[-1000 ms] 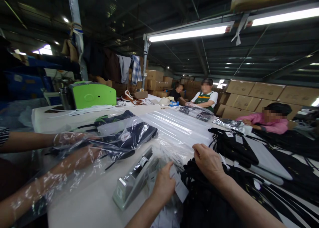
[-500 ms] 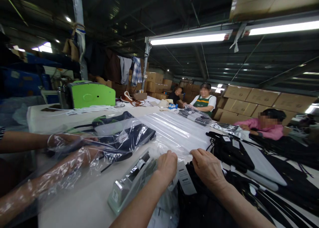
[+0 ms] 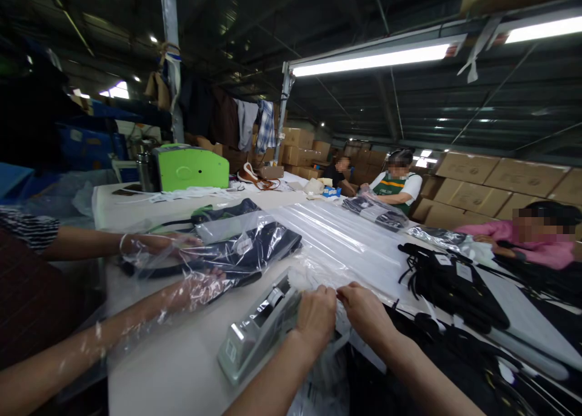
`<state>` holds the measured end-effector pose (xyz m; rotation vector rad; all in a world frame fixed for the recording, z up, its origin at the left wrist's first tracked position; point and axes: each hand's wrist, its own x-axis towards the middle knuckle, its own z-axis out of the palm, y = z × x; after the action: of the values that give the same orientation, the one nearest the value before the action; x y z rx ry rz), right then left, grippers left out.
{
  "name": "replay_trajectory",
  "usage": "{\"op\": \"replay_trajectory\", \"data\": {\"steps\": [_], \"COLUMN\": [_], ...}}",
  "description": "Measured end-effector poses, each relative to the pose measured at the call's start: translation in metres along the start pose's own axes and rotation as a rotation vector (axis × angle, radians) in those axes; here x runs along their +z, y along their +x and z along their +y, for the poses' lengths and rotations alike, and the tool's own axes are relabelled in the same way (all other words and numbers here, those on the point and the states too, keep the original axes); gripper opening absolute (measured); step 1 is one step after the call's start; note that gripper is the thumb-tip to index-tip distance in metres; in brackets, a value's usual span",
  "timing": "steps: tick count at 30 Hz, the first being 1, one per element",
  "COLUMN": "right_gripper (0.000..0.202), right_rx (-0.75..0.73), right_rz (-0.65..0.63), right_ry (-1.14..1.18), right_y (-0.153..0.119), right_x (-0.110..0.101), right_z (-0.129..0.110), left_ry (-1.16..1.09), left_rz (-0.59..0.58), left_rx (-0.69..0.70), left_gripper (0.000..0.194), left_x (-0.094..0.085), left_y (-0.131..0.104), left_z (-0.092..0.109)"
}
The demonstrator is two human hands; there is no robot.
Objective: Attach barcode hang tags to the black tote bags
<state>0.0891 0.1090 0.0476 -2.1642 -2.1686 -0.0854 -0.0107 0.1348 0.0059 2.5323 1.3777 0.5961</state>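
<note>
My left hand (image 3: 318, 312) is closed in a pinch at the top of crumpled clear plastic bag (image 3: 325, 367), which hangs below it. Close beside it, fingertips nearly meeting, my right hand (image 3: 369, 312) is pinched too; what lies between its fingers is too small to make out. A white printed tag (image 3: 367, 350) shows partly under my right hand. To the left of my hands stands a grey-green tape dispenser (image 3: 254, 328). Black fabric bags (image 3: 422, 355) lie to the right, partly behind my forearm.
At left, a co-worker's hands (image 3: 200, 288) are inside a clear bag around a dark fabric item (image 3: 268, 249). Flat plastic bags (image 3: 336, 234) cover the table's middle. A green machine (image 3: 193, 168) stands at the back left. Several people work across the table near stacked cartons (image 3: 468, 170).
My hands have come closer together, fingertips almost touching. The tag has dropped further under my right hand. The view has swung left, and the co-worker's hands have shifted within the clear bag.
</note>
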Motion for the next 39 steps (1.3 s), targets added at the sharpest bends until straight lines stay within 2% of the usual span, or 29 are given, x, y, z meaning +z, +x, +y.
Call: {"op": "replay_trajectory", "data": {"steps": [2, 4, 5, 7, 11, 13, 15, 17, 19, 21, 25, 28, 34, 39], "right_gripper": [0.026, 0.026, 0.026, 0.025, 0.023, 0.023, 0.026, 0.038, 0.054, 0.059, 0.039, 0.027, 0.018, 0.016], "right_rx": [-0.029, -0.036, -0.032, -0.021, -0.028, -0.03, -0.044, -0.079, -0.091, -0.076, -0.154, -0.167, -0.135, -0.107], "right_rz": [0.004, 0.015, 0.02, 0.032, 0.064, 0.077, 0.09, 0.097, 0.095, 0.088, 0.106, 0.105, 0.131, 0.119], "right_ry": [-0.029, -0.092, -0.125, -0.169, -0.19, -0.196, -0.197, -0.198, -0.211, -0.241, -0.294, -0.218, 0.15, 0.169], "right_y": [0.002, 0.001, 0.0, 0.0, 0.004, 0.006, 0.007, 0.007, 0.007, 0.005, 0.002, 0.003, 0.017, 0.023], "right_x": [0.002, 0.003, 0.004, 0.005, 0.008, 0.01, 0.012, 0.013, 0.013, 0.012, 0.012, 0.017, 0.034, 0.038], "right_z": [0.008, 0.012, 0.014, 0.015, 0.016, 0.017, 0.017, 0.017, 0.016, 0.014, 0.004, -0.006, -0.019, -0.015], "left_ry": [-0.09, -0.227, -0.299, -0.42, -0.592, -0.627, -0.624, -0.614, -0.617, -0.629, -0.664, -0.693, -0.746, -0.778], "left_rz": [0.143, 0.346, 0.432, 0.525, 0.507, 0.488, 0.496, 0.506, 0.524, 0.553, 0.628, 0.643, 0.632, 0.576], "left_rx": [0.086, 0.18, 0.183, 0.057, -0.342, -0.411, -0.382, -0.335, -0.324, -0.336, -0.316, -0.281, -0.308, -0.381], "left_gripper": [0.034, 0.034, 0.033, 0.025, 0.011, 0.02, 0.019, 0.009, 0.01, 0.011, 0.012, 0.014, 0.015, 0.016], "left_x": [0.008, 0.018, 0.023, 0.03, 0.03, 0.026, 0.022, 0.021, 0.021, 0.022, 0.027, 0.029, 0.033, 0.036], "left_y": [-0.012, -0.027, -0.034, -0.043, -0.042, -0.034, -0.026, -0.019, -0.015, -0.014, -0.015, -0.017, -0.018, -0.016], "left_z": [-0.005, -0.012, -0.016, -0.024, -0.032, -0.032, -0.031, -0.03, -0.03, -0.032, -0.035, -0.036, -0.036, -0.034]}}
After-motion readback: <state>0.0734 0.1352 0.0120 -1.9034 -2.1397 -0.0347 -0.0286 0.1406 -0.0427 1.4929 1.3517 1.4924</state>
